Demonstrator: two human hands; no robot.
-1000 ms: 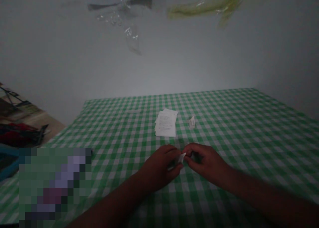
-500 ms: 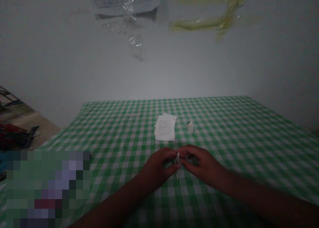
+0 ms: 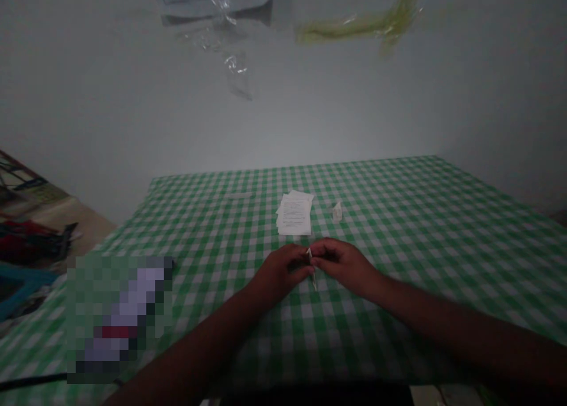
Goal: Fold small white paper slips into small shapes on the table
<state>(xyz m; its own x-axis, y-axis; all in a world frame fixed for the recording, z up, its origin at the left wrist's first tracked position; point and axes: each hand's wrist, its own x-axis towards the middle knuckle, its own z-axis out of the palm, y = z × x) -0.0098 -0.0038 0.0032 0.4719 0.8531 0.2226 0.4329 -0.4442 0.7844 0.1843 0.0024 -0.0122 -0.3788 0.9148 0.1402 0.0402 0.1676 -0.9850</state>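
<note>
"What are the hands doing?"

"The left hand [image 3: 279, 271] and right hand [image 3: 343, 263] both pinch a folded paper strip [image 3: 312, 270] over the gingham tablecloth [image 3: 398, 217]."

"What's nearby?"

"A paper stack [image 3: 295, 214] ahead, and a small folded paper [image 3: 337, 212] beside it."

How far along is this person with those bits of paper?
Done so far: one small folded paper stands on the green gingham tablecloth. In hand: a narrow folded paper strip, pinched between the left hand and right hand. Left: a stack of printed paper slips lies flat nearby; how many it holds is hard to tell.
</note>
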